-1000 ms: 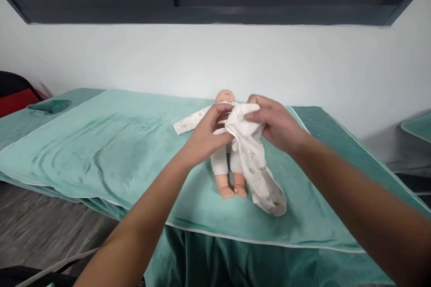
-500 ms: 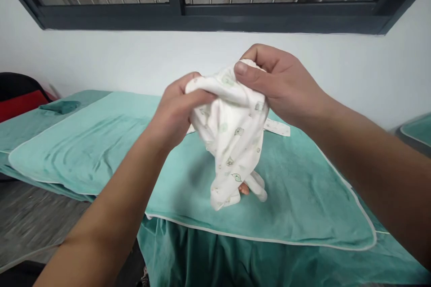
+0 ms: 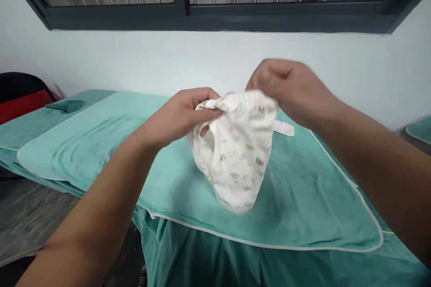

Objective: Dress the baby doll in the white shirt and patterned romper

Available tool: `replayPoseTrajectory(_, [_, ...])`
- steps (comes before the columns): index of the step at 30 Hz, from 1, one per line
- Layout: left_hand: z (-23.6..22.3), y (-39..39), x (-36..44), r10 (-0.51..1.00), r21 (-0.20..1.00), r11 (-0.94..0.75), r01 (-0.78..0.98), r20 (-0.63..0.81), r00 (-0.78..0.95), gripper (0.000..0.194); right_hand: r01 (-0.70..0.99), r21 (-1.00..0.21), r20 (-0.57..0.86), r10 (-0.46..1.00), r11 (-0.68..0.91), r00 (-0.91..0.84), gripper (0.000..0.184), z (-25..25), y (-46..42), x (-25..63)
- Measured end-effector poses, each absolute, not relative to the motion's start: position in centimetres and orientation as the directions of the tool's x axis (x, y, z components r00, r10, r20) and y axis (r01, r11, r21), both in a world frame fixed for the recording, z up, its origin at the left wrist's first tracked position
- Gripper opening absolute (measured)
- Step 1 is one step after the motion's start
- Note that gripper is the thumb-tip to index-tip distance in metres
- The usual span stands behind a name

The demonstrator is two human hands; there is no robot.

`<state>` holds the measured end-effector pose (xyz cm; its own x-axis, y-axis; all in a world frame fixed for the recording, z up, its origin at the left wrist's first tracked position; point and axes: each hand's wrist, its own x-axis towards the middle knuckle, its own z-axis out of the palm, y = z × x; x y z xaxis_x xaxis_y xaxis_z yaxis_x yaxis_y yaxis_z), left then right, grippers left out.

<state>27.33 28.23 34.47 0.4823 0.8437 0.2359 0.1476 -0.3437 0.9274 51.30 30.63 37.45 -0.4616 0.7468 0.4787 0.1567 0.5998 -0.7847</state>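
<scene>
Fingers (image 3: 206, 115) atop garment (image 3: 240, 157), long axis downward

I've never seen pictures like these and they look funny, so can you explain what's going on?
There's no machine here: these are a person's bare left hand and right hand. The camera is worn on their head, looking forward and down, so every picture comes from there. The left hand's fingers pinch a white printed cloth. The right hand is blurry at its top edge, so its grip is hard to tell. Underneath is a green blanket. On it, a patterned strip peeks out from behind the cloth.
</scene>
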Motion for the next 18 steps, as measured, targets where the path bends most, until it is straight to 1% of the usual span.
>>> replayPoseTrajectory(2, [34.5, 28.4, 28.0, 0.857, 0.921, -0.378, 0.094, 0.310, 0.411, 0.007, 0.264, -0.781, 0.334, 0.736, 0.566, -0.589, 0.041, 37.1, 29.8, 50.7])
replayPoseTrajectory(3, [34.5, 28.5, 28.3, 0.858, 0.919, -0.390, 0.061, 0.339, 0.385, 0.007, 0.292, -0.779, 0.289, 0.731, 0.555, -0.618, 0.039, 36.9, 29.4, 50.3])
replayPoseTrajectory(4, [34.5, 28.5, 28.6, 0.857, 0.919, -0.394, 0.031, 0.355, 0.373, 0.008, 0.300, -0.781, 0.277, 0.734, 0.548, -0.620, 0.036, 36.6, 29.1, 50.0])
replayPoseTrajectory(5, [34.5, 28.5, 28.9, 0.856, 0.922, -0.386, 0.001, 0.358, 0.373, 0.008, 0.295, -0.784, 0.295, 0.747, 0.546, -0.596, 0.033, 36.3, 28.8, 49.7])
replayPoseTrajectory(7, [34.2, 28.5, 29.2, 0.847, 0.942, -0.333, -0.042, 0.318, 0.426, 0.007, 0.249, -0.804, 0.373, 0.785, 0.539, -0.495, 0.032, 35.8, 28.7, 49.5])
replayPoseTrajectory(9, [33.6, 28.5, 29.4, 0.820, 0.965, -0.260, -0.033, 0.239, 0.520, 0.016, 0.174, -0.842, 0.424, 0.826, 0.511, -0.371, 0.037, 35.4, 28.8, 49.5])
replayPoseTrajectory(12, [32.2, 28.6, 29.6, 0.804, 0.983, -0.183, -0.007, 0.154, 0.575, 0.025, 0.044, -0.904, 0.400, 0.877, 0.425, -0.266, 0.044, 34.7, 29.1, 49.7])
replayPoseTrajectory(14, [31.3, 28.8, 29.9, 0.837, 0.989, -0.132, -0.064, 0.145, 0.528, 0.030, -0.039, -0.925, 0.377, 0.898, 0.379, -0.227, 0.045, 34.2, 29.3, 49.9])
replayPoseTrajectory(16, [30.9, 29.0, 30.3, 0.885, 0.979, -0.110, -0.169, 0.174, 0.432, 0.036, -0.095, -0.935, 0.353, 0.914, 0.341, -0.199, 0.044, 33.6, 29.4, 50.2])
replayPoseTrajectory(18, [30.9, 29.2, 30.7, 0.920, 0.960, -0.136, -0.244, 0.213, 0.328, 0.036, -0.094, -0.960, 0.281, 0.923, 0.265, -0.262, 0.044, 32.9, 29.3, 50.6])
